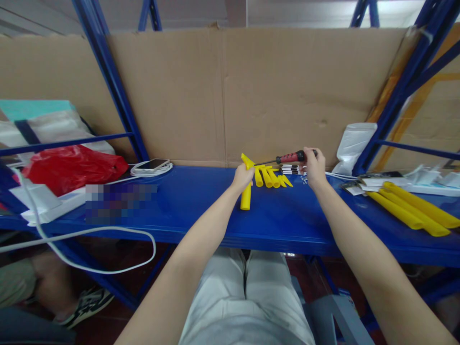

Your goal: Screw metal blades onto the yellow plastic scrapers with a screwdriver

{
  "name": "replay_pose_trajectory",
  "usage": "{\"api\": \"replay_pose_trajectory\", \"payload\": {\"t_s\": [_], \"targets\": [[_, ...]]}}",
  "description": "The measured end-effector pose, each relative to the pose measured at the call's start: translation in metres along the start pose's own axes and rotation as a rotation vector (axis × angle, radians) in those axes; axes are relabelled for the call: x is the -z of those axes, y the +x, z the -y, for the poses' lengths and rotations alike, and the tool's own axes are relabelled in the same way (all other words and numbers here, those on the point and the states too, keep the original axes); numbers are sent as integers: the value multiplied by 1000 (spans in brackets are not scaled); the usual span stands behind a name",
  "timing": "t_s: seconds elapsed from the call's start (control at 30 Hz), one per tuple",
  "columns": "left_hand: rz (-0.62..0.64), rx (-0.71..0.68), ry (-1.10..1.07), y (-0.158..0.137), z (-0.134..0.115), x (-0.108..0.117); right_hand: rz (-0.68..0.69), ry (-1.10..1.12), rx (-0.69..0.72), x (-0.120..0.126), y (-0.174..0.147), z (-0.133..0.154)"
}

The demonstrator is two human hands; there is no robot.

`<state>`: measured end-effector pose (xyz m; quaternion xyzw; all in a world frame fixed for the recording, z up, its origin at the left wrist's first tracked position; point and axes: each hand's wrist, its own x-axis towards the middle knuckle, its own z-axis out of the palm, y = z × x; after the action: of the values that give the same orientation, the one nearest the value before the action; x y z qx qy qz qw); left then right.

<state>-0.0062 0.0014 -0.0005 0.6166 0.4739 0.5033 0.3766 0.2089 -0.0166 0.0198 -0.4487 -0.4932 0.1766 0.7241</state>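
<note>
My left hand (243,178) is closed around a yellow plastic handle (246,199), held upright over the blue table with its tube end down. In my right hand (314,166) is a screwdriver (290,157) with a red and black grip, gripped near the end of its handle. The shaft lies almost level and points left, its tip meeting the yellow handle close to my left fingers. What the tip touches is too small to make out. Several more yellow pieces (268,178) lie behind and between my hands, near some black-and-white items (290,169) and small metal bits (304,179).
Long yellow tubes (413,211) lie at the right. A phone (154,165) rests on a coiled white cable at the left, near a red plastic bag (74,167) and a power strip (57,206). Cardboard (230,96) walls the back; blue posts (111,81) stand either side.
</note>
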Motion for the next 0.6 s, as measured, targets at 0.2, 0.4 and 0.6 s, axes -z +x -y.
{"api": "replay_pose_trajectory", "payload": {"t_s": [0.2,0.4,0.6], "targets": [[2,-2,6,0,1,0,-17,-26,-27,3,2,0],[5,-6,22,2,3,-1,-12,-15,-10,0,-4,8],[18,3,14,5,7,-1,-53,-88,-28,0,-4,10]]}}
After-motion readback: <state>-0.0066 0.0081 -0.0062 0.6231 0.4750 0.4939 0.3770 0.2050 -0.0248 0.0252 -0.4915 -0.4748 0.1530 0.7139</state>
